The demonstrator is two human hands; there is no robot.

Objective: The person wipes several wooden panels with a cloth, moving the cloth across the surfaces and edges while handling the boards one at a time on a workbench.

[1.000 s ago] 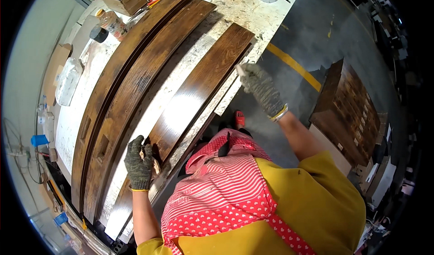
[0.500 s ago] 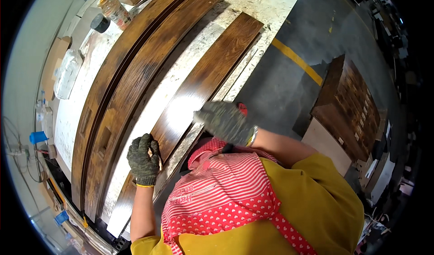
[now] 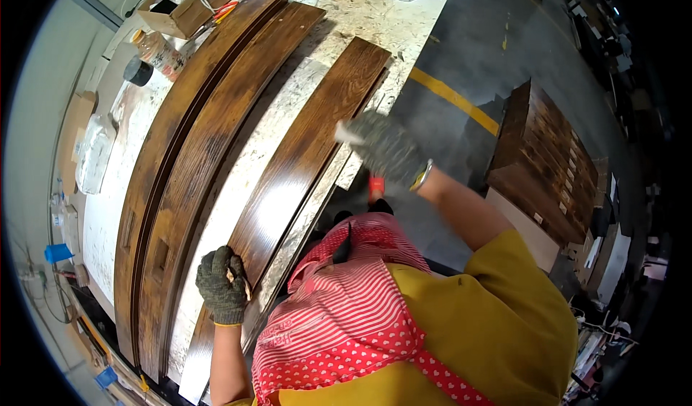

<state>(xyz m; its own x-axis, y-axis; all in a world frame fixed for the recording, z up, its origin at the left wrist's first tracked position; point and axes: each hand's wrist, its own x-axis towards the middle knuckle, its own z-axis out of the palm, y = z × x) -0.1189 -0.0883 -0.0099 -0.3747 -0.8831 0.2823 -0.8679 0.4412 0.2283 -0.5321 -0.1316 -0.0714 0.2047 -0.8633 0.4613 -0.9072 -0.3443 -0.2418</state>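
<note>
Our straight brown board (image 3: 306,139) lies slantwise along the near edge of the white table (image 3: 360,17); our left hand (image 3: 222,285) rests at its nearer part, fingers curled, though we cannot tell whether they grip it; our right hand (image 3: 386,146) is blurred at the board's right edge, a pale patch at its fingertips, so its grasp and contact are unclear; we would do well to brace the board with the left and work lightly and evenly along the grain; beyond lie two longer brown boards (image 3: 223,118), a jar (image 3: 158,54) farther off.
</note>
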